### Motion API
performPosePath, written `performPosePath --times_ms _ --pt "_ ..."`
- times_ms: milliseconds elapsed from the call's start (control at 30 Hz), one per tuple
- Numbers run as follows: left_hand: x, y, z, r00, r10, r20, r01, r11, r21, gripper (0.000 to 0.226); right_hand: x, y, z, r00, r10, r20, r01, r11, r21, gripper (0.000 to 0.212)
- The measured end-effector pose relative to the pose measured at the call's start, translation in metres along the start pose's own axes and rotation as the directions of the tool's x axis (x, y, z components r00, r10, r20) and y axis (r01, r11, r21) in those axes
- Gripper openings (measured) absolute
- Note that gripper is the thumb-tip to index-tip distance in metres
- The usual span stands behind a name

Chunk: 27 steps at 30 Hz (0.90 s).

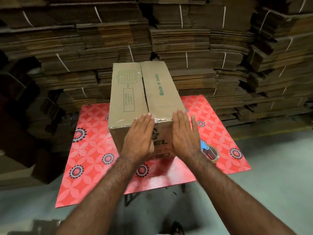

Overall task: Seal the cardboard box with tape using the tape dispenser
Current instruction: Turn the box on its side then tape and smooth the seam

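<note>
left grip [138, 138] flat, right grip [184, 134] flat, fingers straight

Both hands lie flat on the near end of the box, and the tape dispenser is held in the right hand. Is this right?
Not quite. In the head view, the right hand holds nothing; the tape dispenser lies on the table beside it. Both hands, including the left hand, do lie flat on the box.

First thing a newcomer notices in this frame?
The cardboard box at centre on the red patterned table, with the left hand and right hand flat against its near end. The tape dispenser lies right of it; stacked flat cartons fill the background.
</note>
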<state>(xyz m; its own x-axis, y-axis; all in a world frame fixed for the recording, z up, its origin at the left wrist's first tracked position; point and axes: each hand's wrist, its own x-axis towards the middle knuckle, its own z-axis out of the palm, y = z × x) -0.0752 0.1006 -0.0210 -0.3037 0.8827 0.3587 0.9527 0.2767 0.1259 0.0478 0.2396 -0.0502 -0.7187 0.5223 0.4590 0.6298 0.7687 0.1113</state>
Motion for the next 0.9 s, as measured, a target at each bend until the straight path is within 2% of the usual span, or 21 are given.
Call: performPosePath --times_ms 100,233,400,533,600,700,833,900 --pt "0.004 0.017 0.011 1.0 0.01 0.027 -0.012 0.997 0.081 0.082 -0.001 0.004 0.003 0.992 -0.124 0.007 0.124 0.992 0.01 0.069" --pt "0.007 0.021 0.015 1.0 -0.026 0.013 0.023 0.987 0.161 0.081 -0.001 0.019 0.009 0.978 -0.21 -0.014 0.21 0.976 0.047 0.068" --pt "-0.012 0.003 0.006 0.99 -0.124 -0.061 0.131 0.984 0.123 0.077 0.0 0.024 0.004 0.969 -0.245 -0.04 0.248 0.961 0.119 0.081" --pt "0.001 0.001 0.01 0.945 -0.152 -0.289 0.159 0.987 0.004 0.041 0.017 0.028 -0.004 0.975 -0.13 -0.18 0.191 0.904 0.383 0.058" --pt "0.011 -0.002 0.014 0.938 -0.171 -0.303 0.18 0.984 0.002 0.039 0.031 0.023 0.001 0.964 -0.094 -0.248 0.203 0.863 0.462 0.047" --pt "0.02 -0.003 0.025 0.947 -0.161 -0.277 0.175 0.984 0.027 0.041 0.037 0.013 0.017 0.947 -0.142 -0.289 0.261 0.865 0.429 0.038" --pt "0.014 -0.016 0.035 0.945 -0.112 -0.307 0.133 0.99 0.047 0.04 0.035 0.016 0.032 0.918 -0.192 -0.347 0.325 0.866 0.38 0.036" --pt "0.007 -0.023 0.035 0.946 -0.104 -0.307 0.128 0.99 0.058 0.046 0.033 0.022 0.033 0.91 -0.216 -0.353 0.345 0.868 0.357 0.036"
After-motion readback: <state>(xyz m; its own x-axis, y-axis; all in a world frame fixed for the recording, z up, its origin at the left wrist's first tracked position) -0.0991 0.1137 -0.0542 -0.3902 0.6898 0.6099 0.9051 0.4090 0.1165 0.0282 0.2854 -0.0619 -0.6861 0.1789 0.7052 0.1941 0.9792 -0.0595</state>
